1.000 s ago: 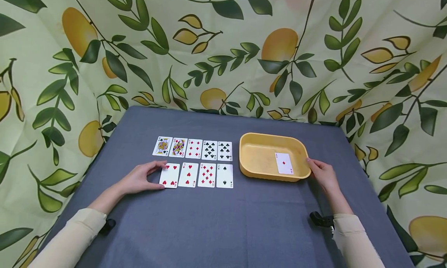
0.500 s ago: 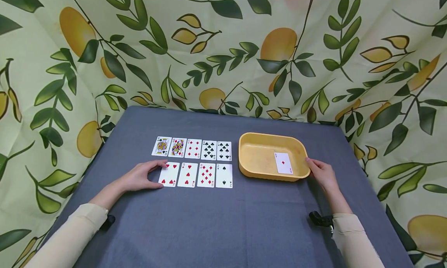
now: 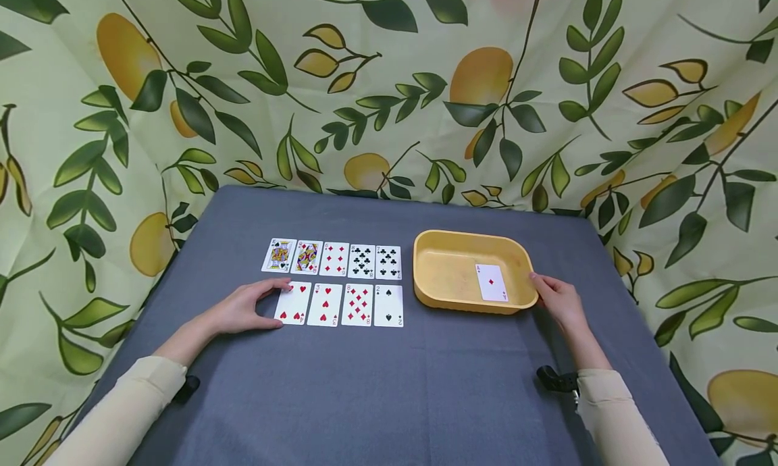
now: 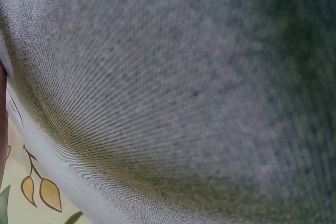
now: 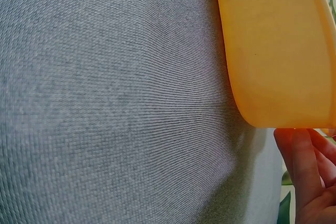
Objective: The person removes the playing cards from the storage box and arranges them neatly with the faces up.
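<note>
On the table, two rows of face-up playing cards lie left of the yellow tray [image 3: 450, 304]. My left hand [image 3: 240, 309] is at the near row's left end, index fingertip over the upper left corner of the four of hearts [image 3: 296, 305] and thumb at its lower left corner. Beyond it the row runs on with the three of hearts [image 3: 325, 306], a diamonds card [image 3: 357, 306] and the two of spades [image 3: 388, 308]. My right hand [image 3: 562, 307] pinches the tray's right end at the rim. In the right wrist view, its fingertips meet the tray wall [image 5: 278, 51]. An ace of diamonds [image 3: 491, 292] lies inside.
Behind the near row is the far row, starting with a king [image 3: 279, 255] and a queen [image 3: 306, 257], then several number cards [image 3: 362, 270]. A dark grey-blue cloth [image 3: 365, 398] covers the table. A leaf-patterned curtain [image 3: 389, 47] rises behind it. The left wrist view shows mostly cloth.
The head view has shifted slightly, so everything sits a little further left in it. Both hands keep their places at the card and the tray.
</note>
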A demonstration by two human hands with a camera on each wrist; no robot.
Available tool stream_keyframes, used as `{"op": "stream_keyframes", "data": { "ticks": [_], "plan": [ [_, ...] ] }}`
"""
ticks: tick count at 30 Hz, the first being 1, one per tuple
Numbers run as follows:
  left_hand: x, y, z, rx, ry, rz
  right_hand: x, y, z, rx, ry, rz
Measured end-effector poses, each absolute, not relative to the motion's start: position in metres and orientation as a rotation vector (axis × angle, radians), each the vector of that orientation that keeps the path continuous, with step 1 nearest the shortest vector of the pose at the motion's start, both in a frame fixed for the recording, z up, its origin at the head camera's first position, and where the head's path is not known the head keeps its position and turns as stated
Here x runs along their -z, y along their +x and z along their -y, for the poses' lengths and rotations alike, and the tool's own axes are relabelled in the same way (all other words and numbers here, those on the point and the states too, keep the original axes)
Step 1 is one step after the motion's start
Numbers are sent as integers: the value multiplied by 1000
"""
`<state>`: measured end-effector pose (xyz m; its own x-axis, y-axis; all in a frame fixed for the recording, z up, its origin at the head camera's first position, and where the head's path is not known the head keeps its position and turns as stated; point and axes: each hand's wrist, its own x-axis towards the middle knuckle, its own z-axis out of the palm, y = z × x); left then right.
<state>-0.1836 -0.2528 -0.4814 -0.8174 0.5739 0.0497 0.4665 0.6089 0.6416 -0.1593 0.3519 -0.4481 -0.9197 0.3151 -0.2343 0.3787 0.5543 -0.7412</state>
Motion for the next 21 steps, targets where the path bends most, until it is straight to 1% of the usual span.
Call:
{"op": "stream_keyframes", "data": {
  "ticks": [14,21],
  "plan": [
    [481,-182,252,-1004,883,-2700,447,-160,-351,1327,589,-2691],
    [484,-180,252,-1205,824,-2625,447,-159,-351,1312,597,-2686]
  ]
}}
